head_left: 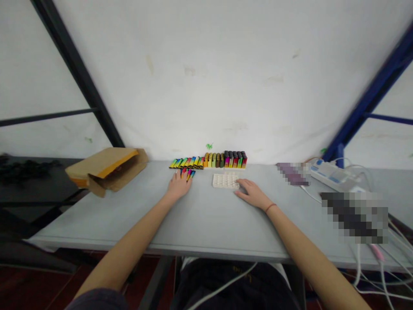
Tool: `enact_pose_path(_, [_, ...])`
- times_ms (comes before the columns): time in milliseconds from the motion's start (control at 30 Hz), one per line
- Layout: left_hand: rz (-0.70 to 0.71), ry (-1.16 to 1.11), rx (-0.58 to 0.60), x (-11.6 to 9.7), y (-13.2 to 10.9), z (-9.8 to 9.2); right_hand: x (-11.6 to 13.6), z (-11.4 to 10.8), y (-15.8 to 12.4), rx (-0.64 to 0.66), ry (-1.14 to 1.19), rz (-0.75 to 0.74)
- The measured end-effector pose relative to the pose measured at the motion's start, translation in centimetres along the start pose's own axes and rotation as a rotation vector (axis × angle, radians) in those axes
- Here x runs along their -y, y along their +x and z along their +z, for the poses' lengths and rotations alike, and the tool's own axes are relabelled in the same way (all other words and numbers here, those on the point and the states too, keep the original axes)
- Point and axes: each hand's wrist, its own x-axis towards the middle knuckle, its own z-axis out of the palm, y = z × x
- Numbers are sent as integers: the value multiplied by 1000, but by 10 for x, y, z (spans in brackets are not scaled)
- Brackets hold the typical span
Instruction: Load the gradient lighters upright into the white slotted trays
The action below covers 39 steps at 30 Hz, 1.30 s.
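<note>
My left hand (179, 185) lies palm down on the table, fingers stretched forward over a few small colourful tubes (192, 174) that partly show past the fingertips. Just behind it is a row of similar rainbow-coloured tubes (185, 162), lying slanted against one another. A white tray (222, 181) with rows of small holes sits to the right. My right hand (253, 194) rests at that tray's right end, thumb and fingers apart, fingertips touching its edge. Behind the tray stand upright yellow-to-dark tubes (214, 159) and red-and-purple, black-topped tubes (235, 159) in white holders.
An opened brown cardboard box (106, 168) lies at the left of the grey table (213, 228). At the right are a white power strip (332, 174), loose cables and two blurred-out items. A white wall (206, 86) rises behind; metal posts flank the table.
</note>
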Motion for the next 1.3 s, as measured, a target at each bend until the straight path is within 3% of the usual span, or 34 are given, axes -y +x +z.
enact_pose_path(100, [49,-47,9,2,0,-2,-1,1,0,-12,7,-5])
enact_pose_path(200, [5,-52,-9,-3,1,-5,-2,1,0,-19,12,-6])
enact_pose_path(300, [-12,-4,-134,-17,1,-10,-1,0,0,-11,13,-6])
enact_pose_path(400, [93,25,-220,-32,0,-15,-1,0,0,-14,22,-6])
enact_pose_path(733, [182,11,-109,-60,3,-10,2,-2,1,-26,29,-13])
enact_pose_path(833, [140,-255,-55,-68,10,-8,1,-9,-2,-39,24,12])
enact_pose_path(1000, [-176,-1196,78,-97,16,-4,-10,-24,-10,3,45,105])
enact_pose_path(1067, [-208,-1479,163,-110,11,-3,-15,-26,-12,6,61,129])
enact_pose_path(1167, [-136,-1682,267,-124,-2,2,-19,-27,-13,-10,84,131])
enact_pose_path(1300, [-35,-1696,243,-126,-14,8,-20,-25,-12,-15,97,128])
